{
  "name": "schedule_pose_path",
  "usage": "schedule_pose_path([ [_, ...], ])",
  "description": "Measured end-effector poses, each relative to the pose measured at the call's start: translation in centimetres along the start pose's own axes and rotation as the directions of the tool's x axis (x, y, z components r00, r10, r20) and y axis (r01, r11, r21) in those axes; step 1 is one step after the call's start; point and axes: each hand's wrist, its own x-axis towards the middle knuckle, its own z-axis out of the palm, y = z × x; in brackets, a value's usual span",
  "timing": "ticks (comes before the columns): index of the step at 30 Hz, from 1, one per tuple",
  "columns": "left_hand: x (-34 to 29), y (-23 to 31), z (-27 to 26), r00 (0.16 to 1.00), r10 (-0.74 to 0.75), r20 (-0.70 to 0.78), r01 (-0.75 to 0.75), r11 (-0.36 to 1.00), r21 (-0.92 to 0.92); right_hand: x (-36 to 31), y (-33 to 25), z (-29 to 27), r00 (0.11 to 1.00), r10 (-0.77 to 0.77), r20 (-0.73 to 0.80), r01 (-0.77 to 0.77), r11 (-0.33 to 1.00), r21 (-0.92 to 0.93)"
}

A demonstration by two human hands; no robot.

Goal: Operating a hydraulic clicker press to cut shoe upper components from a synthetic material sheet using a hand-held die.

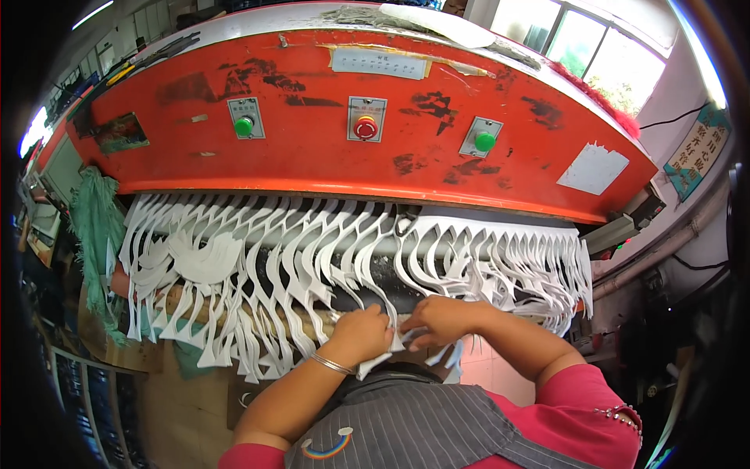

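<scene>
both hands meet at the white cut strips (394,332): left hand (361,332) and right hand (439,319) pinch them, under the red machine (312,156).

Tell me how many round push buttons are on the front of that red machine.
3. A green button on the left, a red button in the middle, and a green button on the right, all on the red panel. None looks hidden.

Matt white sheet scrap (312,258) — chipped painted-metal machine (328,168)
</scene>
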Motion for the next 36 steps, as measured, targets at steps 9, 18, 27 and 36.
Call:
schedule_pose_path([
  [9,12.3,-2.9,-3.7,1.0,0.029,-0.012,-0.029,0.999,-0.013,5.7,13.4,-7.3,0.827,-0.028,-0.562,-0.263,0.864,-0.429],
  [18,15.2,-6.6,1.9,0.985,0.003,-0.17,0.033,0.978,0.207,9.0,18.9,-8.6,0.904,-0.134,-0.407,-0.157,0.78,-0.606],
  [27,12.9,-2.0,-4.8,0.879,0.352,-0.322,-0.449,0.838,-0.311,-2.3,5.0,-7.0,0.642,0.479,-0.599,-0.063,0.811,0.581],
  [36,8.0,3.9,-6.7,0.922,0.32,-0.218,-0.374,0.59,-0.715,-5.4,2.7,-0.8,0.582,0.004,-0.813,0.44,0.84,0.319],
])
